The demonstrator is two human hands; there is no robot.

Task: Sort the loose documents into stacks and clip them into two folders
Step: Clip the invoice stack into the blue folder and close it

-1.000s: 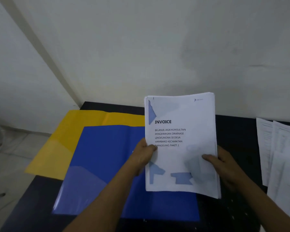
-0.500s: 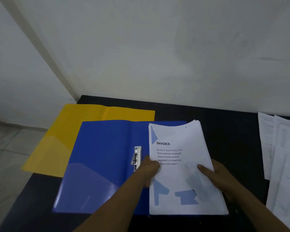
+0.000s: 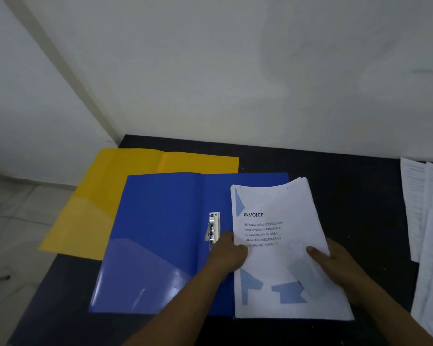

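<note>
Fingers [image 3: 315,252] of our left hand [image 3: 229,253] and right hand [image 3: 340,265] pinched the white paper invoice stack [image 3: 283,265] to seat it beside the open blue plastic folder's [image 3: 165,221] metal clip [image 3: 214,229].

- We see a plain white wall [image 3: 260,71] filling the upper part of the view, with faint grey smudges on it.
- A second white wall [image 3: 23,108] stands at the left, and a pale strip [image 3: 60,61] runs down the corner where the two meet.
- Below the left wall we make out a floor [image 3: 23,221] of pale tiles, with a thin dark object [image 3: 0,278] lying on it.
- The black worktop [image 3: 348,196] meets the back wall at its far edge.
- The light is dim and even.
</note>
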